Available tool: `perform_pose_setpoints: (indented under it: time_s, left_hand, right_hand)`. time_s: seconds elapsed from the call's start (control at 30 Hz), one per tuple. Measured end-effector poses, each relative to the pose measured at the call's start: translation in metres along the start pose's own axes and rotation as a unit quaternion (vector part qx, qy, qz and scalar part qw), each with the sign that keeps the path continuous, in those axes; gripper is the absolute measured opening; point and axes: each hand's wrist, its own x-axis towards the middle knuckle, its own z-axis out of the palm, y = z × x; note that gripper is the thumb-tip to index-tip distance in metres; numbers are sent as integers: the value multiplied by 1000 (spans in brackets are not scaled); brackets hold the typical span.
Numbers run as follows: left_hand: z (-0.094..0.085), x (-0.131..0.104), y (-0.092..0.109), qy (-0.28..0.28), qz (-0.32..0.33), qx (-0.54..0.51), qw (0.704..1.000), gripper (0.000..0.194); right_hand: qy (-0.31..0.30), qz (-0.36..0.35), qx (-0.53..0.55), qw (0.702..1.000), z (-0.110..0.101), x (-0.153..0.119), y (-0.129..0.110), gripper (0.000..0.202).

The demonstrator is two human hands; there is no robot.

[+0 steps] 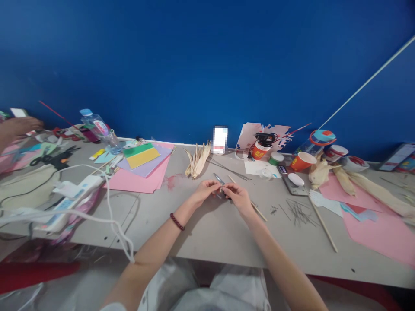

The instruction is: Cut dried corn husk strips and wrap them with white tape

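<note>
At the middle of the table my left hand (205, 191) and my right hand (237, 196) meet, the fingers of both pinched together. Whatever lies between the fingertips is too small and too hidden to name. Scissors (218, 177) lie just beyond the fingers, one blade showing and the rest partly covered by the hands. A thin wooden stick (259, 211) rests beside my right hand. Farther back is a bundle of dried corn husks (198, 160), with dark thin wires (228, 168) to its right. More short wires (301, 212) are scattered to the right of my right hand.
Coloured paper sheets (138, 179), a water bottle (102, 129) and a power strip (73, 203) with white cables occupy the left. On the right are a paper cup (303, 161), a phone (295, 185), husks and pink paper (372, 233). Another person's hand (22, 125) reaches in at far left.
</note>
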Motion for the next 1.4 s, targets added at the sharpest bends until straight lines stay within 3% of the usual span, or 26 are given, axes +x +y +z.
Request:
perform_pose_setpoints:
  time_s: [0.37, 0.63, 1.4]
  left_hand:
    - [0, 1, -5, -6, 6, 10, 1000, 26]
    - [2, -4, 2, -4, 4, -2, 1000, 25]
    - [6, -5, 3, 41, 19, -21, 999, 27]
  right_hand:
    - [26, -47, -73, 996, -1, 0, 5, 27]
    - [43, -59, -72, 995, -2, -1, 1, 25]
    - [24, -83, -110, 990, -1, -4, -2, 25]
